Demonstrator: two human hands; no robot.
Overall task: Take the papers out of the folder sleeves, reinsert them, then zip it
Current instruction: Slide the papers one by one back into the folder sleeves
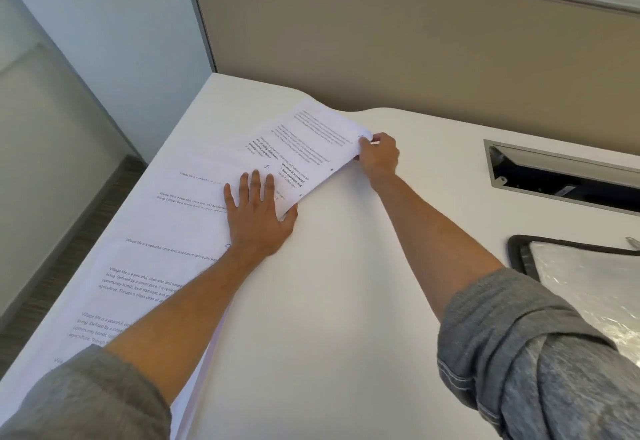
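- Pressing flat, the left hand (258,212) lies palm-down with fingers spread on the row of white printed paper sheets (166,231) overlapping along the white desk (346,301) at its left edge.
- Right hand (379,155), arm extended, pinches the far corner of a slanted white printed sheet (311,148).
- Black-edged folder with clear plastic sleeves (581,277) lies open at right, well apart.
- Both grey sleeves (519,363) are rolled up.
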